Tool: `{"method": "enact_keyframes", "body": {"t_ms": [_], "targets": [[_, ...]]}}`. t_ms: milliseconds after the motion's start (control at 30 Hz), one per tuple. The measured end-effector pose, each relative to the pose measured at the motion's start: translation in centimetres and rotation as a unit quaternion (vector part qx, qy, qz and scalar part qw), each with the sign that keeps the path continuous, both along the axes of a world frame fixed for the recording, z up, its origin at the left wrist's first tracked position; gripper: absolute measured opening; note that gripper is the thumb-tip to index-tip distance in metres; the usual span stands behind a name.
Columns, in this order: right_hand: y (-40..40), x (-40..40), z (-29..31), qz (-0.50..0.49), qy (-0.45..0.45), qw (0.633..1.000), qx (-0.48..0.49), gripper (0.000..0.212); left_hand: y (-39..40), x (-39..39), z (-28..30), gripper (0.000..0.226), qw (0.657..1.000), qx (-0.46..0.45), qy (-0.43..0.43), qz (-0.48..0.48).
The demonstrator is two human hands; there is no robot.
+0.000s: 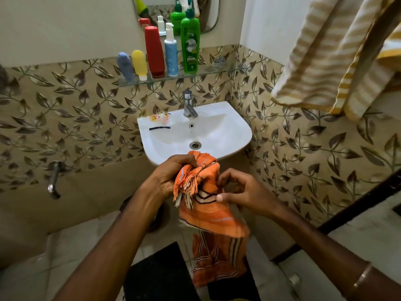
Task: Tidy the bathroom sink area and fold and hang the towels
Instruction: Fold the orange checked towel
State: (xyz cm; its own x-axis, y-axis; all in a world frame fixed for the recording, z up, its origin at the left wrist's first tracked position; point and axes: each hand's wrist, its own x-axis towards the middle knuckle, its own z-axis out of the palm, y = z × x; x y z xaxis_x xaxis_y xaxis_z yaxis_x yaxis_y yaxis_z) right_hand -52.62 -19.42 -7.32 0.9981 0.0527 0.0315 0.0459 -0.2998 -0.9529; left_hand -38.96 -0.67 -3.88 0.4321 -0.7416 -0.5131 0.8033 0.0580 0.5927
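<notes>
An orange striped towel [211,216] with a fringed edge hangs crumpled in front of the white sink [227,129]. My left hand [171,174] grips its bunched upper part near the sink's front rim. My right hand [243,190] pinches the cloth's right side a little lower. The towel's lower end dangles toward the floor. On the sink's left ledge lie a small clear wrapper [160,117] and a thin black strip [159,127].
A glass shelf [219,71] above the tap [189,105] holds several bottles. A yellow-and-white striped towel [325,53] hangs at upper right. A wall tap [53,179] sticks out at left. A dark mat [160,274] lies on the floor.
</notes>
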Motion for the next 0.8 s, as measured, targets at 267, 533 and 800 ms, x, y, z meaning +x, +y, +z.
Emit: {"method": "enact_keyframes", "body": {"t_ms": [267,533,800], "targets": [[0.7,0.2,-1.3,-0.015,-0.063,0.997,-0.031,0.015,0.0,0.6,0.0,0.05,1.0,0.014,0.001,0.004],[0.1,0.2,-1.2,-0.015,0.014,1.0,-0.019,0.012,1.1,2.6,-1.0,0.016,0.986,0.123,-0.111,0.025],[0.1,0.3,0.0,-0.044,-0.026,0.999,-0.001,0.01,1.2,2.4,-3.0,0.012,0.836,0.372,-0.392,-0.096]]}}
